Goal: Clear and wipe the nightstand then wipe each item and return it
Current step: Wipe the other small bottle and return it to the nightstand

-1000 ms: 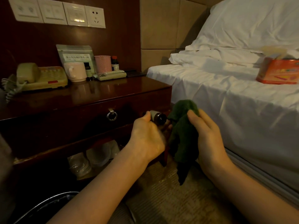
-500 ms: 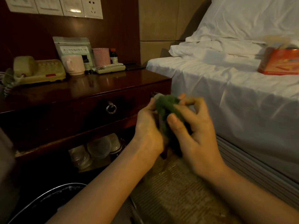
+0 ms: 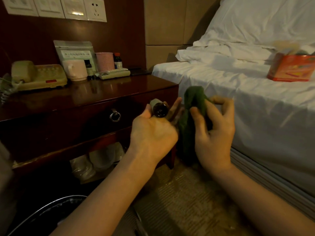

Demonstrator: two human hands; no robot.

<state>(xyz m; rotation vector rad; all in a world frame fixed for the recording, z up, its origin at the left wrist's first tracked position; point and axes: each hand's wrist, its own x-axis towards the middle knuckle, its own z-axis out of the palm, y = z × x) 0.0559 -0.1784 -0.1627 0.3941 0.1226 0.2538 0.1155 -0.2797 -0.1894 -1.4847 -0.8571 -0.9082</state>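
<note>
The bottle, a small one with a pale body and a dark cap, is held in front of the drawer, its capped end turned toward the camera. It is gripped in the left hand, whose fingers are closed round the body. Just beside it the green cloth is pinched in the right hand, fingers curled on the fabric; cloth and bottle appear slightly apart. The item-wiping step is judged to be in hand. The tabletop is bare and glossy at the front, which suggests it is already wiped, though this cannot be confirmed. At its back a phone, mug, packet, pink holder, two other bottles and a remote are lined up, probably already returned. A tissue box lies on the bed and is likely left to do. The bottle's label is not legible, most of its body is hidden by the hand, and the fingers are blurred. A bin is cut off at the lower edge.
</note>
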